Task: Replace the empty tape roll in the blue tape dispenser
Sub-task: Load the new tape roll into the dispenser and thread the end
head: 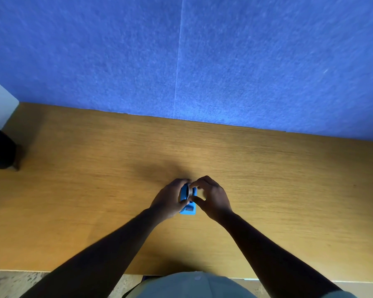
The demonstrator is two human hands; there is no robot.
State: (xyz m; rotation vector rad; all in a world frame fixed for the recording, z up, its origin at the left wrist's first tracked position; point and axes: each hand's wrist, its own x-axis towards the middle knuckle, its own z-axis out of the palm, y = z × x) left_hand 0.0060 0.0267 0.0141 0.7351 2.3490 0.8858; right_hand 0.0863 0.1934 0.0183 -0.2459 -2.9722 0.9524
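Observation:
A small blue tape dispenser stands on the wooden table, its cutter end toward me. My left hand wraps its left side and holds it. My right hand pinches with thumb and forefinger at a pale roll seated in the dispenser's middle. Most of the roll is hidden by my fingers, so I cannot tell whether it carries tape.
A blue felt partition rises along the table's far edge. A black object sits off the table's left end. The table's near edge runs just in front of my body.

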